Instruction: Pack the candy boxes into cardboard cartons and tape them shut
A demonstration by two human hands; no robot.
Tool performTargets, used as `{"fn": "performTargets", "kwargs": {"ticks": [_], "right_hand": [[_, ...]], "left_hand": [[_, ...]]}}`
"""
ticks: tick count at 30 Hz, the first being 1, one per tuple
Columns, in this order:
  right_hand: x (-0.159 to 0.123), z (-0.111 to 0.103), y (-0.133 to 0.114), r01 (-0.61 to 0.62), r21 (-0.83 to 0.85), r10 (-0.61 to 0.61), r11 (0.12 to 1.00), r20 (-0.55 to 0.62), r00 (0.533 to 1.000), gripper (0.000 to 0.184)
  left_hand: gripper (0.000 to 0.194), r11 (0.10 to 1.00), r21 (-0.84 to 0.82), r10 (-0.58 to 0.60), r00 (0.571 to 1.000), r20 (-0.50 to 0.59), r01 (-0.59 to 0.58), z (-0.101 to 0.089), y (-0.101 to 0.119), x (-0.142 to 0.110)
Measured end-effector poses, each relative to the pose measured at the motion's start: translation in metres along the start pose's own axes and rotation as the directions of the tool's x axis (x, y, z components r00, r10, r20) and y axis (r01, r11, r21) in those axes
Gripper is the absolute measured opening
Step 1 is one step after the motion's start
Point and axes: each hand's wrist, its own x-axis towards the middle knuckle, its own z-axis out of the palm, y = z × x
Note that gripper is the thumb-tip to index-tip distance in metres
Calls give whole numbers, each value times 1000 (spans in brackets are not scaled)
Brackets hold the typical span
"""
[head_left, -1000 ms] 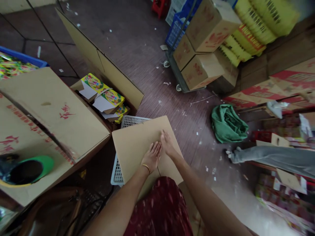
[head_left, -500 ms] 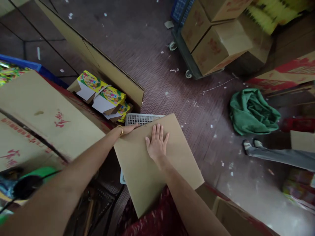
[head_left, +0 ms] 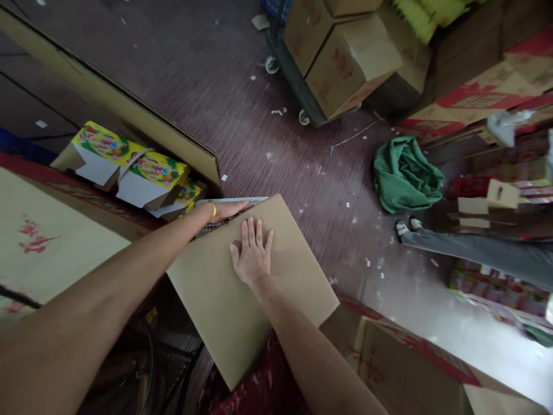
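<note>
A plain brown cardboard panel [head_left: 285,282] lies in front of my lap; I cannot tell whether it is a flat piece or one face of a carton. My right hand [head_left: 253,256] rests flat on it, fingers spread and pointing away from me. At the panel's far edge is my left hand [head_left: 231,211], with a gold bracelet at the wrist and its fingers stretched along that edge. Part of a pale plastic basket [head_left: 259,200] shows just beyond, mostly covered by the panel and my left arm.
Left stands an open carton holding yellow printed boxes [head_left: 158,170], its tall flap [head_left: 173,129] raised. Cartons sit on a wheeled trolley [head_left: 298,86] at the back. To the right are a green cloth sack [head_left: 406,176] and a person's leg [head_left: 466,251]. Another carton [head_left: 406,357] stands front right.
The view has swung right, so the surroundings shift left. My left hand has slid a little farther along the panel's far edge. My right hand stays flat on the panel.
</note>
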Motion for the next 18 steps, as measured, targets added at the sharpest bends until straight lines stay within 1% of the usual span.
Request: {"fn": "performTargets", "kwargs": {"ticks": [1, 3, 4, 6, 8, 9, 10, 12, 13, 16, 18], "right_hand": [[0, 0, 0, 0, 1, 0, 1000, -5, 1000, 69], [1, 2, 1, 0, 2, 0, 1000, -9, 1000, 70], [2, 2, 2, 2, 5, -2, 1000, -8, 1000, 70], [2, 3, 4, 14, 14, -14, 1000, -2, 1000, 70], [0, 1, 5, 16, 17, -16, 1000, 6, 1000, 69], [-2, 0, 5, 7, 12, -7, 1000, 10, 1000, 68], [-4, 0, 5, -5, 1, 5, 1000, 11, 1000, 67], [-8, 2, 5, -24, -42, 24, 999, 0, 1000, 65], [-10, 4, 5, -11, -71, 10, 997, -13, 1000, 64], [-15, 12, 8, 84, -160, -88, 984, -17, 996, 63], [-20, 16, 11, 119, -214, -125, 970, -14, 992, 63]], "left_hand": [[67, 999, -9, 50, 999, 2, -50, 1, 6, 5], [63, 984, -2, 176, 979, -106, -178, 5, 19, 15], [64, 980, 10, 196, 970, -142, -197, 10, 25, 19], [67, 982, 56, 187, 975, -122, -182, 24, 34, 23], [66, 967, 161, 213, 972, -96, -196, 41, 37, 16], [63, 945, 232, 263, 959, -110, -232, 50, 37, 9], [59, 920, 291, 320, 933, -167, -264, 58, 35, 1], [47, 904, 335, 354, 903, -242, -265, 69, 28, -11], [39, 900, 353, 361, 891, -277, -255, 73, 24, -15], [34, 900, 382, 369, 835, -409, -211, 80, 13, -17], [29, 906, 366, 383, 781, -493, -214, 85, 11, -14]]}}
